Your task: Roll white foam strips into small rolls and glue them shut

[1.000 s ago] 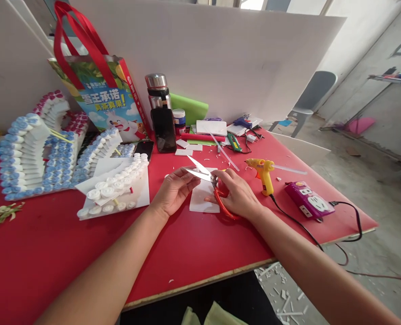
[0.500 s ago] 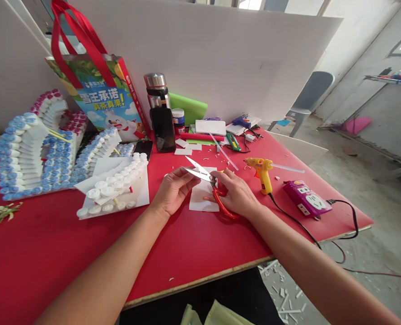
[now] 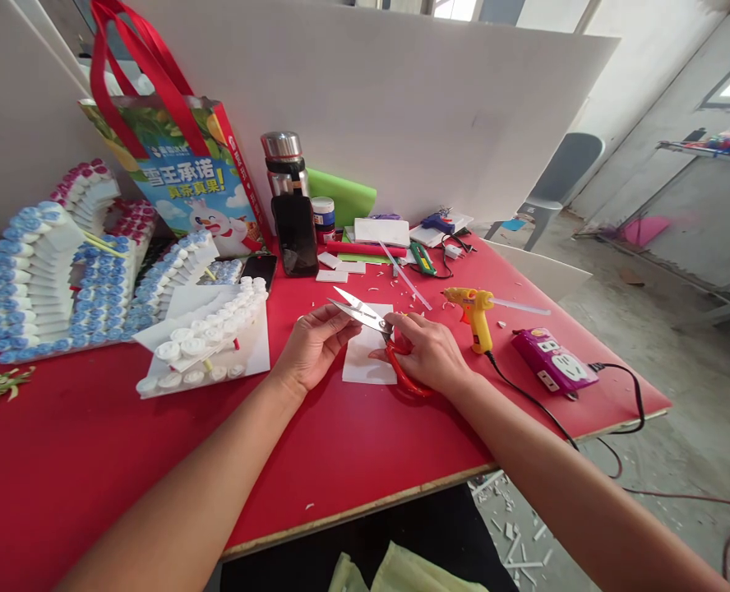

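My right hand (image 3: 430, 349) is closed around the red handles of a pair of scissors (image 3: 365, 314), whose blades point left and stand slightly apart. My left hand (image 3: 316, 345) is closed in a pinch beside the blades; whatever lies between its fingertips is too small and hidden to make out. Under the scissors a white sheet (image 3: 368, 366) lies flat on the red table (image 3: 340, 460). Left of my left hand stands a white board model (image 3: 210, 329) with rows of white rolled pieces.
A yellow glue gun (image 3: 476, 316) and a purple power strip (image 3: 556, 362) with cords lie to the right. Behind are a phone (image 3: 295, 237) propped on a steel flask (image 3: 284, 156), white foam pieces and a green cutter (image 3: 423, 258). Blue-and-white models (image 3: 38, 279) and a bag (image 3: 186, 181) stand left.
The scissor blades have closed somewhat, and a small white bit seen at them before no longer shows. Both hands keep nearly the same place; the view has shifted slightly.
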`<action>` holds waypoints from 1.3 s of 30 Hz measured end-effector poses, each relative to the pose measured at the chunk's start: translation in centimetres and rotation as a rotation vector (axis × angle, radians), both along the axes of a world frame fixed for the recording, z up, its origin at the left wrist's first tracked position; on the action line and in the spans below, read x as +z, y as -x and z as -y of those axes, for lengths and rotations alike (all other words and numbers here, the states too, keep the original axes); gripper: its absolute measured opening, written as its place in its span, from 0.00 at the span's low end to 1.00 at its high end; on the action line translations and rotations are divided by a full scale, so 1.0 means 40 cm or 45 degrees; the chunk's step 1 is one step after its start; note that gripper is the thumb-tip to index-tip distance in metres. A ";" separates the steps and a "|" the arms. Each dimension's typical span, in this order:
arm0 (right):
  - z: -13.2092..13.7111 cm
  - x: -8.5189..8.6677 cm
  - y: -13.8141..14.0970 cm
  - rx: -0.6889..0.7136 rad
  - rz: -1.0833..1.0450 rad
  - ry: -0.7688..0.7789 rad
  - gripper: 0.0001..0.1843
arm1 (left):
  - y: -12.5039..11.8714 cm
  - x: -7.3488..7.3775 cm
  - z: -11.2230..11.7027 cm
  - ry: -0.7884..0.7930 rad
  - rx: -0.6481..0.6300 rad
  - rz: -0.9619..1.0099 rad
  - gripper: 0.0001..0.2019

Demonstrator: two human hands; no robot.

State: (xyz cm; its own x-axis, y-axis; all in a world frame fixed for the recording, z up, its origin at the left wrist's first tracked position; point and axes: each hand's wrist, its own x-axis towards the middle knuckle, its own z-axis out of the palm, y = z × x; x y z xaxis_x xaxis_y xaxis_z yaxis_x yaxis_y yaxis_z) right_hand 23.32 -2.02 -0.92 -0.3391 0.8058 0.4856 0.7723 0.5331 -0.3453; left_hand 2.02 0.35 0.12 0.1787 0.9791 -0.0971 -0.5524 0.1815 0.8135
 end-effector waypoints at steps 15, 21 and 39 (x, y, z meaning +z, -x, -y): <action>-0.031 0.004 -0.016 -0.421 -0.203 0.118 0.24 | 0.031 0.010 -0.006 0.100 -0.108 0.165 0.13; -0.014 0.010 -0.014 -0.221 -0.309 0.156 0.26 | 0.024 0.009 -0.003 -0.027 -0.008 0.005 0.15; -0.005 0.011 0.007 0.014 -0.074 0.002 0.26 | -0.011 0.009 0.015 -0.327 0.281 -0.232 0.13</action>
